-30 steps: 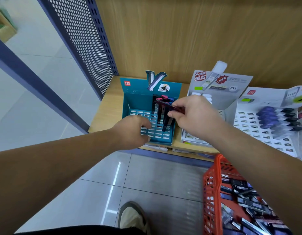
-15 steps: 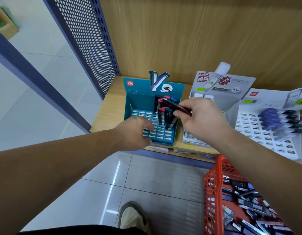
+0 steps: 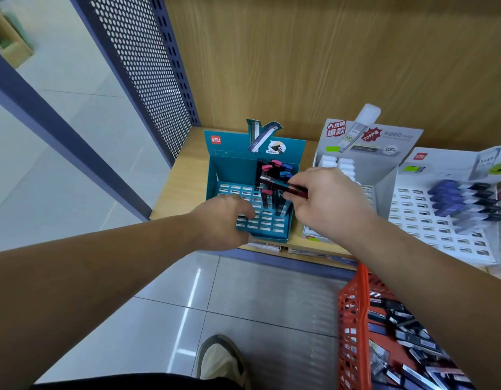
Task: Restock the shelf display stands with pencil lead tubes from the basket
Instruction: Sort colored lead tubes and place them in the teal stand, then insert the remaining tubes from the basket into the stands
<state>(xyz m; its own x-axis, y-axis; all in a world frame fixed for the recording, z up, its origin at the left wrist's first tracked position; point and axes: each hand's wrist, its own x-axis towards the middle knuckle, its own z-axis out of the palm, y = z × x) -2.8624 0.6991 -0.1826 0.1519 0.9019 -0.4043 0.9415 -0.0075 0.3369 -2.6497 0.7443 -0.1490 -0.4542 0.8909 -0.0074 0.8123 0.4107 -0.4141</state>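
right hand point(image 3: 328, 204) pinches tube point(image 3: 283, 187) over stand point(image 3: 229, 170), 2 o'clock corner | left hand point(image 3: 224, 220) grips stand front, 7 o'clock | few slots point(image 3: 267, 220) filled, most empty | basket point(image 3: 353, 305) at 5 o'clock, well stocked

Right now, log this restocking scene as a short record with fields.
left hand: grips the front edge of the teal stand
right hand: pinches a dark red tube above the teal stand's slots
teal stand: upright tubes at its right rear, most slots empty
white stand: purple tubes in its upper right rows
basket: orange, lower right, loose tubes inside
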